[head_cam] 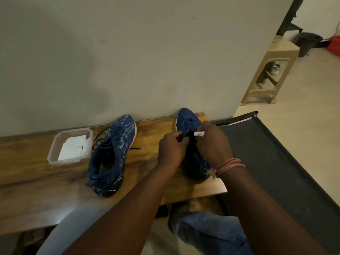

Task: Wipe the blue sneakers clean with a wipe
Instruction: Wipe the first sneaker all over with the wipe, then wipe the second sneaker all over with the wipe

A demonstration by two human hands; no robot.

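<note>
Two blue sneakers sit on the wooden bench (36, 173): the left sneaker (110, 155) beside a clear plastic tub (53, 150) of folded white wipes (73, 148), no readable labels. The left hand (172, 150) pinches the right sneaker (187, 120)'s lace; the right hand (211, 142) holds a wipe (199, 133).

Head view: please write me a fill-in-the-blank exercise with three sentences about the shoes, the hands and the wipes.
1. The white wipe is held in the ____ hand.
2. The spare wipes lie in a clear plastic ____ on the wooden table.
3. The left hand pinches a dark ____ of the right-side sneaker, while the other sneaker lies untouched.

Missing words: right; container; lace
</note>
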